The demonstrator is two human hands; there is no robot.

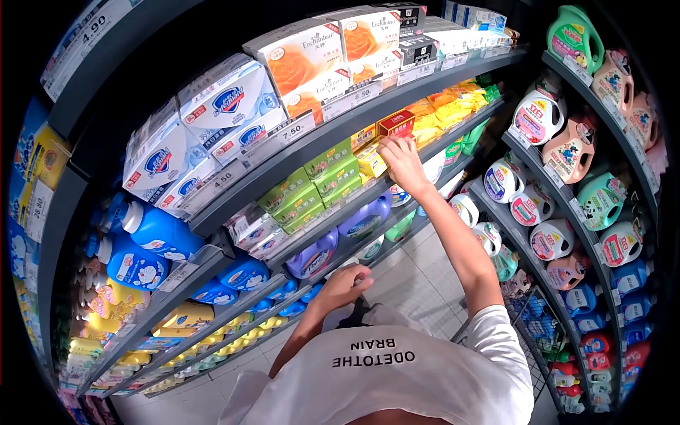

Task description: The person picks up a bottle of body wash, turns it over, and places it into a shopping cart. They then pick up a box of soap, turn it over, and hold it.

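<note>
My right hand [402, 164] reaches into the middle shelf, its bent fingers on the right end of a small yellow box [371, 160]. Just behind the fingertips sits a red box [397, 123]. Part of the yellow box is covered by the hand. To its left stand stacked green boxes [315, 185]; on the right lie yellow packs [445, 108]. My left hand [345, 285] hangs in front of my shirt, fingers curled in and thumb out, with nothing visible in it. Purple bottles [314, 253] stand on the shelf beyond it.
Above are white Safeguard boxes [230, 100] and orange-and-white Enchanteur boxes [301, 55] behind a shelf edge with price tags. Blue bottles [166, 230] line the lower left. Detergent jugs [540, 117] fill the right-hand shelves. A wire basket or cart [537, 333] is low on the right, over tiled floor [418, 273].
</note>
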